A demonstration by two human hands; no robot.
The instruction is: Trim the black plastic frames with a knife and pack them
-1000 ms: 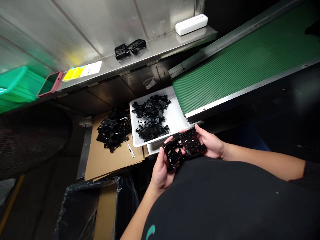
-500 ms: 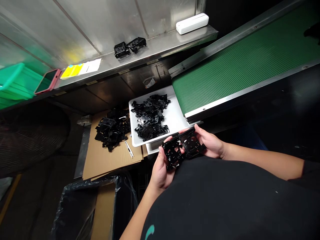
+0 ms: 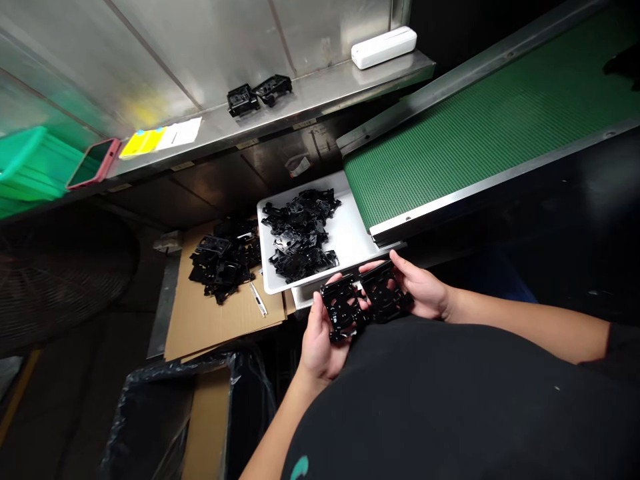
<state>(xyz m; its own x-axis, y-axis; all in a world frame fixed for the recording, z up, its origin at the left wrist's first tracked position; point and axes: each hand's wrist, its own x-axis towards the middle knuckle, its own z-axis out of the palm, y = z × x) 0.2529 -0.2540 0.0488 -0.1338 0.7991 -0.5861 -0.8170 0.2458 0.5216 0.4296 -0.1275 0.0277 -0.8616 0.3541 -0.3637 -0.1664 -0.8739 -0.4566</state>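
Note:
My left hand (image 3: 323,348) holds a glossy black moulded plastic frame (image 3: 343,309) from below, and my right hand (image 3: 420,290) grips a second, similar frame (image 3: 386,291). The two frames sit side by side, and I cannot tell whether they are joined. Both hands are just in front of the white tray (image 3: 345,233), whose near rim lies close to my right fingers. A heap of similar black parts (image 3: 300,233) lies in the tray, out of reach of my fingers.
Another black pile (image 3: 225,261) lies on flattened cardboard (image 3: 215,327) beside a small knife (image 3: 258,299). A green conveyor belt (image 3: 465,133) runs to the right. A steel shelf (image 3: 320,100) holds black parts, papers and a phone. A black-lined bin (image 3: 150,420) stands below.
Both black frames have tilted flatter, their faces turned more upward, and they look slightly more apart. My hands remain in about the same place.

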